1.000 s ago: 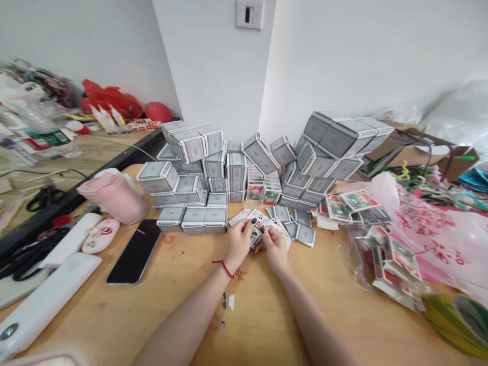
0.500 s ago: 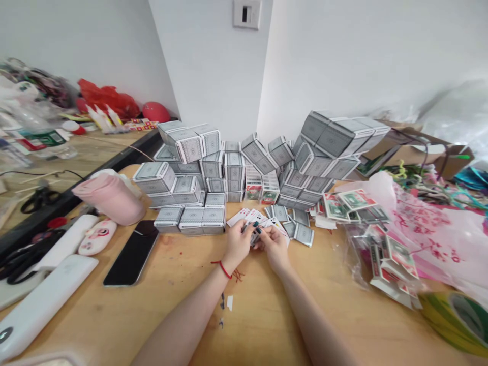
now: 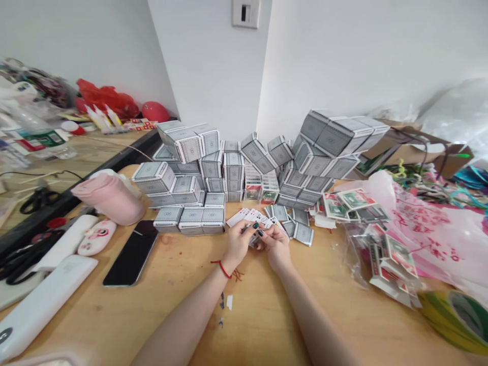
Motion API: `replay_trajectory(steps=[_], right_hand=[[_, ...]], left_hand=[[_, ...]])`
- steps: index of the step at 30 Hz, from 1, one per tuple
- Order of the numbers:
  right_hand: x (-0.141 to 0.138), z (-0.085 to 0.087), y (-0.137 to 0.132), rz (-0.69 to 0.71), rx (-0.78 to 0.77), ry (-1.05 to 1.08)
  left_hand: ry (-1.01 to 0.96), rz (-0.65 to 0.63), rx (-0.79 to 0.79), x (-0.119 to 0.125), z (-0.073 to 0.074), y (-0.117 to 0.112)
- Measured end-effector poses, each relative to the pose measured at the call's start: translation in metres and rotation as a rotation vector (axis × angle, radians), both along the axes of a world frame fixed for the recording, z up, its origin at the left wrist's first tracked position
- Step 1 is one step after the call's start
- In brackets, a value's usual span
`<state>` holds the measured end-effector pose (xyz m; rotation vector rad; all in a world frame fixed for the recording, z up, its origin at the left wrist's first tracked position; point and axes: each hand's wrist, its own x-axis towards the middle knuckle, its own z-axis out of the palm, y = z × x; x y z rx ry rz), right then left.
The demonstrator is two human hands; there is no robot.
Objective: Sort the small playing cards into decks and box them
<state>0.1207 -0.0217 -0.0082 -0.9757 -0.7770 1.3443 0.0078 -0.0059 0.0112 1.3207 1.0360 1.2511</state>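
Note:
Both hands meet in the middle over a fan of playing cards [image 3: 246, 215], faces up. My left hand [image 3: 239, 243], with a red string bracelet at the wrist, grips cards between thumb and fingers. My right hand [image 3: 276, 246] pinches cards on the other side, its thumb close to the left thumb. How many cards each holds is hidden by the fingers. Just right of the hands lie a few loose grey-backed cards [image 3: 304, 234] on the wooden table [image 3: 259, 325]. Behind them stand two red and green card boxes [image 3: 253, 190].
Stacked grey card decks [image 3: 202, 218] rise at left, with more leaning decks [image 3: 335, 134] at right. A phone [image 3: 130, 254], a pink roll [image 3: 110, 197] and a white power bank [image 3: 48, 307] lie left. Opened card boxes [image 3: 396, 259] and yellow-green tape [image 3: 452, 320] lie right.
The right hand has shifted slightly and its thumb has moved a little away from the left thumb. The left hand is nearly still; the surroundings look the same.

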Motion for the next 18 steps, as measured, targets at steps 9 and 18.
replay_trajectory(steps=[9,18], right_hand=[[-0.0041,0.0026,-0.0017,-0.033,0.055,-0.193],[-0.0045,-0.0048,0.0002,-0.236,0.105,-0.503]], left_hand=[[-0.107,0.057,-0.099,0.0016,-0.0008,0.0034],[0.072,0.075,0.113,0.0017,-0.0009,0.0035]])
